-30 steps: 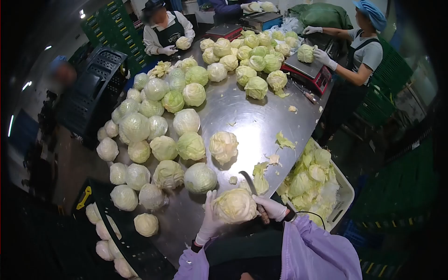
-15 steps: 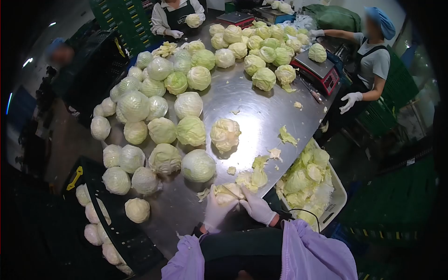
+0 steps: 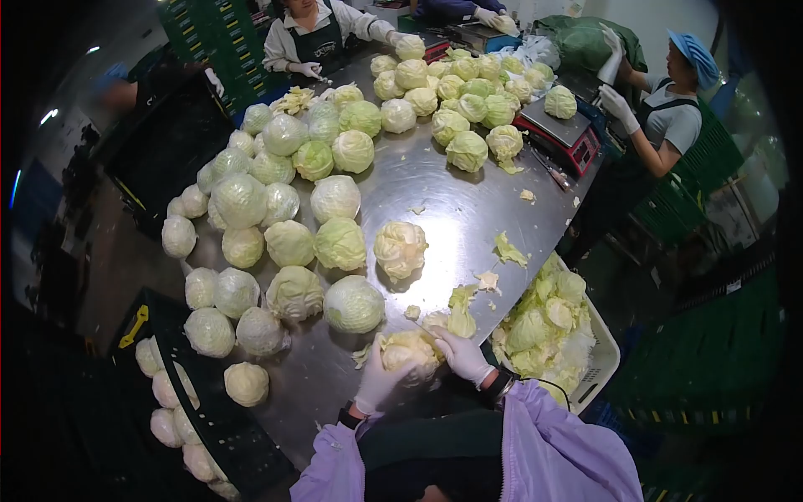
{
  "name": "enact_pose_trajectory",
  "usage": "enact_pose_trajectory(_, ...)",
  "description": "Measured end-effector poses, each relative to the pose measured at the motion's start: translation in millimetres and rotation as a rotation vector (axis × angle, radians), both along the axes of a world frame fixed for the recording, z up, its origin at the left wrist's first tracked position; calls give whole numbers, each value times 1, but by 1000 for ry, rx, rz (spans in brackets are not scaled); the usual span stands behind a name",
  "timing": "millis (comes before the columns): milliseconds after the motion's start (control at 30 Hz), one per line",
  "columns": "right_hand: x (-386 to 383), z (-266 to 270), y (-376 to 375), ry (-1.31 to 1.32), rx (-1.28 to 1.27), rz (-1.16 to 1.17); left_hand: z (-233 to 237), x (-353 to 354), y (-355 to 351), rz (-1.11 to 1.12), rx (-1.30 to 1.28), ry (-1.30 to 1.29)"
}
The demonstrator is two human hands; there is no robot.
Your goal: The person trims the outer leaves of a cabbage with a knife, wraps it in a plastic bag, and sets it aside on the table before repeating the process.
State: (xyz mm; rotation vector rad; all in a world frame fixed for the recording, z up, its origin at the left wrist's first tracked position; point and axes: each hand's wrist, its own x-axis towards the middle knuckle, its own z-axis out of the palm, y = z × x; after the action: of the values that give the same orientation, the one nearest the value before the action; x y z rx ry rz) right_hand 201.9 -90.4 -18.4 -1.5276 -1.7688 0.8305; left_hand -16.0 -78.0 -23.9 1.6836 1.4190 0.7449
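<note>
A pale cabbage [image 3: 411,355] rests at the table's near edge between my gloved hands. My left hand [image 3: 383,378] is wrapped round its left side. On its upper right, my right hand [image 3: 458,355] has its fingers curled together at the leaves; whether they pinch a leaf or something small is hidden. Loose trimmed leaves [image 3: 461,311] lie just beyond my right hand. A yellowish cabbage [image 3: 400,250] and a wrapped cabbage [image 3: 354,304] stand farther up on the metal table [image 3: 393,184].
Many cabbages [image 3: 242,201] cover the left side and far end. A white basket of leaves [image 3: 604,351] stands at right, a dark crate [image 3: 209,418] at lower left. A red scale [image 3: 577,151] and a knife [image 3: 548,170] lie at far right. Several co-workers stand around.
My right hand has risen slightly, and the cabbage between my hands shows more of its top. The right co-worker has raised both hands; the one at the back reaches to a cabbage.
</note>
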Motion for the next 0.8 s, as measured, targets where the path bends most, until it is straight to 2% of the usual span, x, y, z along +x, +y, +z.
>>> enact_pose_trajectory(67,2,-9,-2,26,7,-46,6,-7,2,-31,-263,-425)
enact_pose_trajectory(200,10,-29,2,70,-11,-66,1,-8,6,-31,-232,-394)
enact_pose_trajectory(267,20,-50,-2,42,-141,-203,-12,-16,0,-32,-278,-551)
enact_pose_trajectory(300,27,-53,-6,44,-131,-205,-11,-25,0,-37,-269,-549)
enact_pose_trajectory(367,42,-55,-13,290,-389,-239,-8,-41,-6,-198,-372,-586)
enact_pose_trajectory(400,45,-32,-14,352,-479,-254,26,-40,-11,-114,-608,-717)
enact_pose_trajectory(433,55,-32,-11,351,-483,-245,23,-39,-16,-104,-608,-718)
enact_pose_trajectory(500,76,-25,-8,257,-435,-345,12,-32,-29,-103,-213,-603)
enact_pose_trajectory(533,78,-17,-6,253,-445,-340,0,-25,-31,-13,-206,-505)
enact_pose_trajectory(567,74,10,-3,105,-419,-325,5,-19,-30,-9,-209,-507)
enact_pose_trajectory(600,69,29,-3,-41,-389,-314,17,-12,-23,-3,-204,-287)
enact_pose_trajectory(633,60,36,-7,-46,-393,-322,25,-6,-20,0,-201,-68)
enact_pose_trajectory(667,47,40,-12,-106,-166,-147,25,-1,-20,-7,-204,-74)
enact_pose_trajectory(700,33,43,-16,-164,61,29,25,3,-19,-46,-135,26)
enact_pose_trajectory(733,17,44,-18,-185,66,86,26,6,-18,-83,-63,125)
enact_pose_trajectory(800,-8,39,-20,-205,68,145,30,6,-14,-124,-96,101)
